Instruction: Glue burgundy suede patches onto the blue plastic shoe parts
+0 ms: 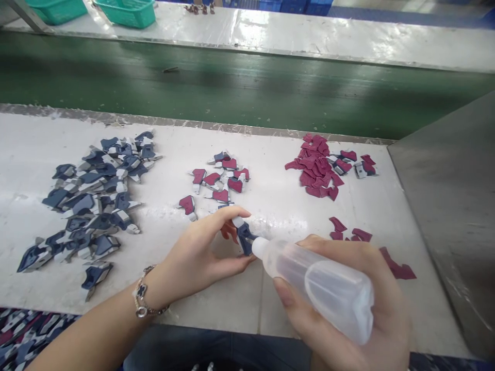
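- Across the white table (274, 211): blue-grey parts (83, 204) heaped left.
- Right hand (389, 304): fingers wrap the clear bottle (325, 286); light, even squeeze probably best.
- Left hand (197, 252): thumb and fingers pinch the small part (243, 238) above table, at the tip (260, 248), contact unclear; best held steady.

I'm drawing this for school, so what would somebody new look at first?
Probably the big see-through bottle in the person's right grip, front and right of the middle, pointing at a small blue-and-grey piece in the left grip. Next might be the dark-red pile farther back on the right, and the blue-and-grey heap on the left.
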`<state>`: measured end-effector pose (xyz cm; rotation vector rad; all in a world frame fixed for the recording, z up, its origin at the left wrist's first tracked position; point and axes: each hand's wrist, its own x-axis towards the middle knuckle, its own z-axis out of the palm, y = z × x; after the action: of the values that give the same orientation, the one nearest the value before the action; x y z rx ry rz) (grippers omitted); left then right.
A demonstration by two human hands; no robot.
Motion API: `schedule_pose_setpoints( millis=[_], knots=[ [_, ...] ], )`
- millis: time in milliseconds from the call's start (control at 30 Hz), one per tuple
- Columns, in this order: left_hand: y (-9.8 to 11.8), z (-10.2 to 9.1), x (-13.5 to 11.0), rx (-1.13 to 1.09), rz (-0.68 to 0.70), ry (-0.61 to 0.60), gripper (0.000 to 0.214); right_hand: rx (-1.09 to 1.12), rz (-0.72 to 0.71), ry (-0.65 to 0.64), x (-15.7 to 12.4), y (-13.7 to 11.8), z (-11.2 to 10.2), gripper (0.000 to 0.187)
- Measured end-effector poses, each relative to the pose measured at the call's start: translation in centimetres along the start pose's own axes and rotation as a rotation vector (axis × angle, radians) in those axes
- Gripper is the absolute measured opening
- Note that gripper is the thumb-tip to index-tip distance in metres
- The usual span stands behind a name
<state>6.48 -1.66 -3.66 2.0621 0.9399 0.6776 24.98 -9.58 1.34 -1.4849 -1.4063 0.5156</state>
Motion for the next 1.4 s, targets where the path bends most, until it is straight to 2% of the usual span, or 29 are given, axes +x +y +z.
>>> schedule_pose_setpoints(
  millis=[133, 400, 633, 967, 1400],
  knots=[
    [-0.1, -0.2, 0.1, 0.012, -0.020, 0.009, 0.056, 0.018, 0.020, -0.049, 0.0, -0.2, -0.3, 0.029],
    [0.0, -0.5, 0.4, 0.057, -0.016, 0.049, 0.053, 0.002, 0.010, -0.049, 0.1, -0.2, -0.6, 0.024],
    [0.0, -0.5, 0.2, 0.078, 0.008, 0.034, 0.053, -0.008, 0.094, 0.071, -0.5, -0.8, -0.2, 0.028],
    [-0.1, -0.4, 0.2, 0.095, 0.041, -0.003, 0.054, 0.013, -0.062, -0.061, 0.4, 0.5, -0.6, 0.033],
    [-0.1, -0.6, 0.4, 0.151, 0.042, 0.043, 0.052, -0.041, -0.045, -0.142, 0.5, 0.2, -1.0, 0.019]
  ],
)
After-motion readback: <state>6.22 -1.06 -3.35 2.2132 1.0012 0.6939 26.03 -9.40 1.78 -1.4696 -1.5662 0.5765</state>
